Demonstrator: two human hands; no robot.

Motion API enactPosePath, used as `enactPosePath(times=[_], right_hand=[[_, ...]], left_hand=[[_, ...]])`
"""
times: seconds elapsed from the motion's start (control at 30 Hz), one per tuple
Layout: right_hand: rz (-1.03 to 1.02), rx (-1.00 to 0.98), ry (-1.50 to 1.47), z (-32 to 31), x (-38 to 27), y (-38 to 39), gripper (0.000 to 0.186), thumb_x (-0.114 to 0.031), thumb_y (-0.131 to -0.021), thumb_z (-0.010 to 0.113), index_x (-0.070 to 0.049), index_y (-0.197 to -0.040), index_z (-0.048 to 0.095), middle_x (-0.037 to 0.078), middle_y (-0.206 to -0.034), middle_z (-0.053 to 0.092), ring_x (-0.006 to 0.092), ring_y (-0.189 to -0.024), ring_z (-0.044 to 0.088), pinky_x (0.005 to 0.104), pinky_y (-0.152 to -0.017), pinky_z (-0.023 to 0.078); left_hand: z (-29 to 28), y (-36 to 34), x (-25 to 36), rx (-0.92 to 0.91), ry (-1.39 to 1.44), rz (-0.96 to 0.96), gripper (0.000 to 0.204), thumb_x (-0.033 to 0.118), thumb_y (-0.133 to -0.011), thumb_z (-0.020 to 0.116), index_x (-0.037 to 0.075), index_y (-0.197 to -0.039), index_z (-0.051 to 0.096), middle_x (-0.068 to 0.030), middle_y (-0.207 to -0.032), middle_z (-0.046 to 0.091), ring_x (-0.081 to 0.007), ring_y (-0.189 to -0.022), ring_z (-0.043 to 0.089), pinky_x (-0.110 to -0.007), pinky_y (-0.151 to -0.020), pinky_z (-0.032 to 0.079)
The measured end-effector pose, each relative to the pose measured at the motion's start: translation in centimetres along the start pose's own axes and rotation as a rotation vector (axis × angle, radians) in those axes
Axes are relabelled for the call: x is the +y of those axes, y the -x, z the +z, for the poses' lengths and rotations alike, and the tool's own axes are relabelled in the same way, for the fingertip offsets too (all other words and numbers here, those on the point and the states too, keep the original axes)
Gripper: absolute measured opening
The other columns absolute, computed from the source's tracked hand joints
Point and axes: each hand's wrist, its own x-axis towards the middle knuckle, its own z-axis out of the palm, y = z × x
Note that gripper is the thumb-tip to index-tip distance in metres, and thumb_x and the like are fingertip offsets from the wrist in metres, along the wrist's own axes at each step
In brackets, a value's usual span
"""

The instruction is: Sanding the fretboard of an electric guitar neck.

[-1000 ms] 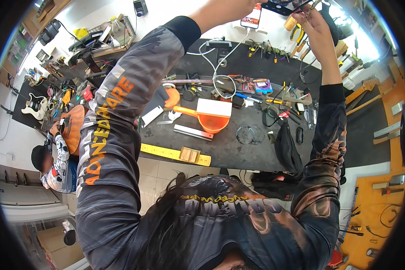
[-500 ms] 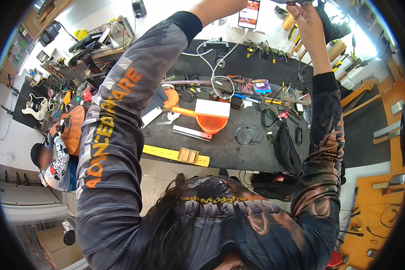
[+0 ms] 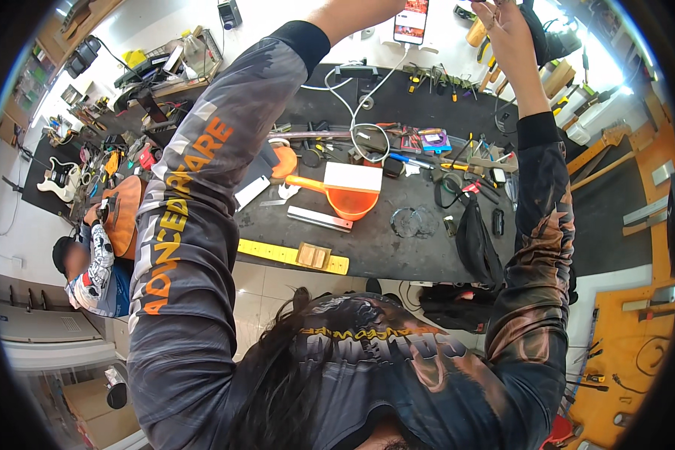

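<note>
White-cabled phone (image 3: 411, 21): upright, lit, near upper edge.
Left hand: beyond view, grip unseen.
Right hand (image 3: 502, 22): fingers partly bent, hold unclear.
Raised reach: seemingly handling at phone height; next move calls for steadiness.

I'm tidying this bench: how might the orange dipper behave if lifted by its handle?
Probably stiff and light: the orange dipper looks like moulded plastic. It may tip or shed the white block, which lies across it with no visible fastening.
</note>
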Motion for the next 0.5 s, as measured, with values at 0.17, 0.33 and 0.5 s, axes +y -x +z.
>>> enactPosePath(times=[0.17,0.33,0.5], right_hand=[[0.074,-0.021,-0.087,0.5,-0.2,0.2,0.038,-0.018,-0.118,0.067,0.008,-0.143,0.059,0.011,-0.126,0.072,0.0192,-0.116,0.071,0.0335,-0.1,0.057],[0.077,0.007,-0.089,0.6,0.7,0.3,0.034,-0.014,-0.118,0.064,0.008,-0.144,0.058,0.011,-0.127,0.072,0.0185,-0.114,0.071,0.0335,-0.099,0.057],[-0.014,-0.053,-0.012,0.7,-0.9,0.6,0.04,-0.01,-0.116,0.066,0.009,-0.149,0.055,0.013,-0.131,0.07,0.0202,-0.123,0.068,0.0333,-0.103,0.058]], left_hand=[[0.0,0.5,0.3,0.041,-0.004,0.016,0.04,0.007,-0.107,0.066,-0.003,-0.145,0.062,-0.0314,-0.134,0.07,-0.0511,-0.128,0.067,-0.055,-0.109,0.055],[-0.1,0.3,0.6,0.036,-0.01,0.047,0.04,0.006,-0.107,0.065,-0.004,-0.146,0.061,-0.0319,-0.136,0.069,-0.0518,-0.129,0.066,-0.055,-0.11,0.054],[-0.2,0.5,0.4,0.057,-0.035,0.059,0.041,0.006,-0.107,0.064,-0.004,-0.147,0.061,-0.0325,-0.136,0.069,-0.0527,-0.13,0.065,-0.055,-0.111,0.054]])
